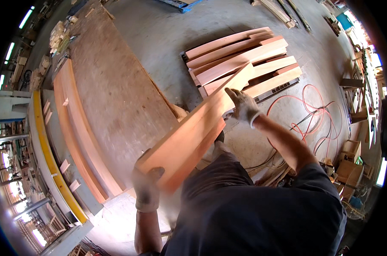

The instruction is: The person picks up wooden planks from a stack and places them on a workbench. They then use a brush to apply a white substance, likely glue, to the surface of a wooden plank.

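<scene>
The left hand [146, 187], in a light work glove, is closed around the near end of a long reddish wooden board [193, 128]; the picture is a little blurred here, but the fingers wrap the board's edge. The right hand [243, 104], also gloved, is closed over the upper edge of the same board further along, with the arm stretched out. The two hands are well apart, one at each part of the board. The board is in the air, tilted on its edge, and it runs from the person's body toward the stack of boards [244, 64] on the concrete floor [159, 25]. Its far end is above this stack.

To the left there is a big worn plywood table [112, 94], with several similar boards [76, 128] lying along its left side. An orange hose [317, 115] lies in loops on the floor at the right.
</scene>
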The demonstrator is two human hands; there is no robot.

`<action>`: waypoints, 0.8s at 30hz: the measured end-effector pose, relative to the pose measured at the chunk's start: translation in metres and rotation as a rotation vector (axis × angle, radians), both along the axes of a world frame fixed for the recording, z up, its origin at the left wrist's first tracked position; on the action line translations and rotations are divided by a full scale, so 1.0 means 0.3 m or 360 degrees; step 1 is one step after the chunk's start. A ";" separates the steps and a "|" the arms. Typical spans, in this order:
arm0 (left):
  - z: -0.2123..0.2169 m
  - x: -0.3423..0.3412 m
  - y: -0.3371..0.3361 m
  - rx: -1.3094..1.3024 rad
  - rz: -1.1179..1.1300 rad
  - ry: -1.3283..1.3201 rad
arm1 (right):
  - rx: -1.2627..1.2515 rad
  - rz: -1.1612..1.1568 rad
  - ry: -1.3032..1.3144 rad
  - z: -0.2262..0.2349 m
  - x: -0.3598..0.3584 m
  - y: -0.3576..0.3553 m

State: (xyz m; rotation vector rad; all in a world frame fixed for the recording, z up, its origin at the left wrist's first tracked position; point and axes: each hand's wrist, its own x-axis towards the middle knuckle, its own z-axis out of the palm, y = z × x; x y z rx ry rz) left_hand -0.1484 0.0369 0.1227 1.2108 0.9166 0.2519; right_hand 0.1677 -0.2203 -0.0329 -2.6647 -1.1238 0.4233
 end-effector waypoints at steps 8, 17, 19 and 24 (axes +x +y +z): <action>0.133 -0.010 -0.033 0.1243 -0.1110 0.0030 | -0.0502 0.1125 0.0176 -0.100 0.276 0.084; 0.110 -0.148 0.096 0.1953 -0.1288 -0.0002 | -0.0173 0.0836 -0.0185 -0.128 0.111 -0.063; 0.056 -0.268 0.200 0.1789 -0.0851 0.0301 | -0.0256 0.0785 -0.0298 -0.020 0.056 -0.009; -0.294 -0.303 0.166 0.1041 0.0079 0.0615 | -0.0556 0.0820 -0.0083 0.347 -0.054 0.278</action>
